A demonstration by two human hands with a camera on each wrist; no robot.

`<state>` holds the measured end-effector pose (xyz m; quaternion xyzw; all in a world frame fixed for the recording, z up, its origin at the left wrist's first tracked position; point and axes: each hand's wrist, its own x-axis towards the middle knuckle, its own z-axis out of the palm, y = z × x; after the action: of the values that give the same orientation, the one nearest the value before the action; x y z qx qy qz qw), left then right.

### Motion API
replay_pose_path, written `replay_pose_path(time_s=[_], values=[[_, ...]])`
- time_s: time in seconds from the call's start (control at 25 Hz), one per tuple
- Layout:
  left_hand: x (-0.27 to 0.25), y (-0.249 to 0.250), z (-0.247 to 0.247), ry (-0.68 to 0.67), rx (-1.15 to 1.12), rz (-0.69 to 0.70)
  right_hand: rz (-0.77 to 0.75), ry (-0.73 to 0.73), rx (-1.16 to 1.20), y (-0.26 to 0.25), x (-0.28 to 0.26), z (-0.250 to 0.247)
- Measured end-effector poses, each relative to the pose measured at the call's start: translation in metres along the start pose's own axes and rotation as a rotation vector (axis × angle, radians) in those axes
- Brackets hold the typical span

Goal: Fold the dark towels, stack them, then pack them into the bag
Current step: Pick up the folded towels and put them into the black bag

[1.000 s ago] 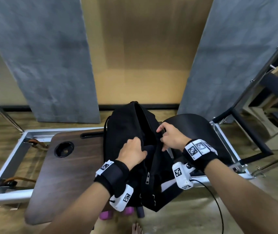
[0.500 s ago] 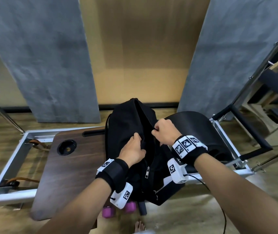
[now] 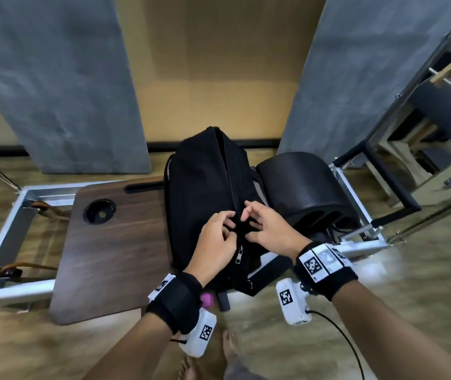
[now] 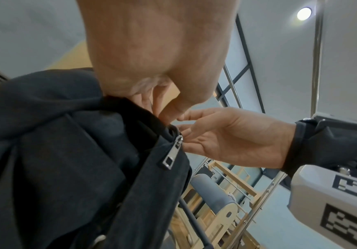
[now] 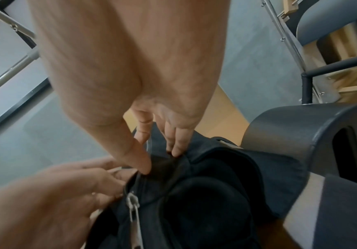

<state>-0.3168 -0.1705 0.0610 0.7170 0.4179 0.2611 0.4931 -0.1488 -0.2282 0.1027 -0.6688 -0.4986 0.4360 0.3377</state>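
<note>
Head view, towels unseen, hands [image 3: 242, 234] covering bag [image 3: 202, 187] zip

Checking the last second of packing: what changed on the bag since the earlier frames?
Both hands slid down the bag toward the person. The left hand and right hand let go of the opening's edges; their fingers now work the seam above the zipper pull. The bag stays upright on the wooden board.
</note>
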Motion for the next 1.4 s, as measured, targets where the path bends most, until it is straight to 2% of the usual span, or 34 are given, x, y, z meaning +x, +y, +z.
replay_pose_path(time_s=[0.08,0.2,0.28,0.36,0.52,0.64,0.8,0.96,1.04,1.16,1.4], values=[[-0.014,0.002,-0.002,-0.025,-0.045,0.000,-0.034,0.016,-0.004,0.005,-0.009,0.006],[-0.032,0.007,-0.004,-0.025,-0.072,0.051,-0.162,0.111,-0.065,0.004,-0.021,0.007],[-0.041,0.011,-0.004,-0.021,-0.032,0.093,-0.268,0.207,-0.168,0.003,-0.034,0.005],[-0.049,0.012,-0.003,-0.017,0.042,0.126,-0.340,0.242,-0.352,0.005,-0.050,0.006],[-0.064,0.015,0.001,0.028,0.114,0.181,-0.290,0.139,-0.722,0.014,-0.070,0.019],[-0.070,0.017,0.006,0.071,0.128,0.170,-0.266,0.147,-0.865,0.013,-0.064,0.031],[-0.076,0.017,0.009,0.108,0.186,0.161,-0.286,0.101,-0.784,0.012,-0.062,0.032],[-0.078,0.014,0.018,0.161,0.344,0.183,-0.385,0.142,-0.618,0.013,-0.063,0.019],[-0.077,0.013,0.027,0.261,0.479,0.185,-0.411,0.183,-0.477,0.011,-0.061,0.012],[-0.074,0.018,0.037,0.399,0.581,0.143,-0.373,0.203,-0.315,0.008,-0.055,0.002],[-0.068,0.027,0.050,0.414,0.765,0.063,-0.359,0.157,-0.330,0.007,-0.050,-0.004]])
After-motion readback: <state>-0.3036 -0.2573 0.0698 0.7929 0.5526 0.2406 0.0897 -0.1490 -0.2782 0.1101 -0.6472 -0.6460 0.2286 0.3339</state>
